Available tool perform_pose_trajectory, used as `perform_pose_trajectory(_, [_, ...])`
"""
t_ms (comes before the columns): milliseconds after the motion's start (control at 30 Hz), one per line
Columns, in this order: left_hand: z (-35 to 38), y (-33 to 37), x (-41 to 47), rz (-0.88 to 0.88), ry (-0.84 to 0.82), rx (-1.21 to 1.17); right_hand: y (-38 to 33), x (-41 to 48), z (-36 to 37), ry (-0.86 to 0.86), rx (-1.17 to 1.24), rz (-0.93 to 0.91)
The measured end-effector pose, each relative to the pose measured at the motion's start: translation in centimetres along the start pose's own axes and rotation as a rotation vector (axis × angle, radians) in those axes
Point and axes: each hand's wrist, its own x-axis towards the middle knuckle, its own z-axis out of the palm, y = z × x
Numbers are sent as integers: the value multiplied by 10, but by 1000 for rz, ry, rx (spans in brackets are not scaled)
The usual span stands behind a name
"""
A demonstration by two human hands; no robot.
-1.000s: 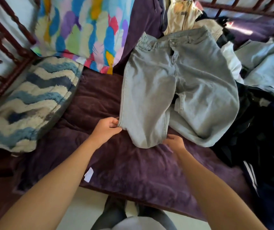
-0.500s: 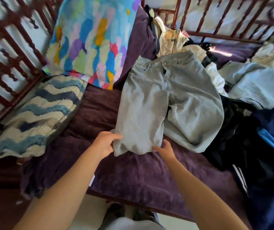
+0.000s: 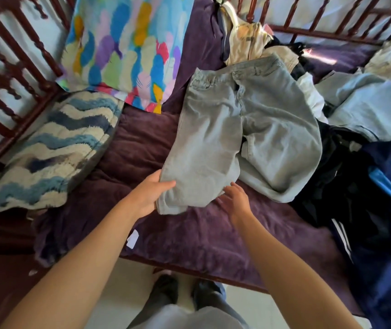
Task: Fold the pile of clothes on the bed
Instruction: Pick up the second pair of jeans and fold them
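Note:
Grey jeans (image 3: 215, 129) lie spread on the purple blanket (image 3: 189, 236), waistband toward the far rail, one leg doubled back to the right. My left hand (image 3: 150, 194) grips the near left edge of the folded leg, thumb on top of the cloth. Just beside the leg's lower right corner, my right hand (image 3: 234, 198) has relaxed fingers that touch the cloth without holding it. The pile of unfolded clothes (image 3: 365, 119) lies to the right of the jeans.
A wavy blue-and-cream cushion (image 3: 49, 150) and a colourful pillow (image 3: 128, 48) sit at the left. Dark navy garments (image 3: 379, 210) are heaped at the right. A red wooden bed rail (image 3: 11, 74) runs round the left and back. My feet stand on the pale floor (image 3: 132, 288).
My left hand has shifted its hold along the leg's edge toward me, bunching the hem. My right hand has let go of the hem and opened.

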Motion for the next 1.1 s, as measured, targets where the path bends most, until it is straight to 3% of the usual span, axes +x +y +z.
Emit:
perform_pose_trajectory(67, [-2,4,0,-54,86,-152,4,2,-3,26,-75,15])
perform_pose_trajectory(200, [-19,4,1,-286,212,-215,10,-10,3,-144,-29,141])
perform_pose_trajectory(367, [-47,-25,-2,-346,301,-21,22,-19,5,-210,32,150])
perform_pose_trajectory(467, [-60,-59,-4,-304,415,166,30,-25,-9,-187,-183,137])
perform_pose_trajectory(567, [-64,-88,-5,-247,532,540,35,-27,-21,-61,-589,75])
perform_pose_trajectory(633, [-56,-98,-9,-254,532,790,34,-27,-23,57,-791,21])
perform_pose_trajectory(767, [-29,-98,-11,-251,558,1101,20,-29,-15,66,-989,-22])
perform_pose_trajectory(1100, [59,-59,40,63,394,1248,-48,0,-75,303,-1148,-190])
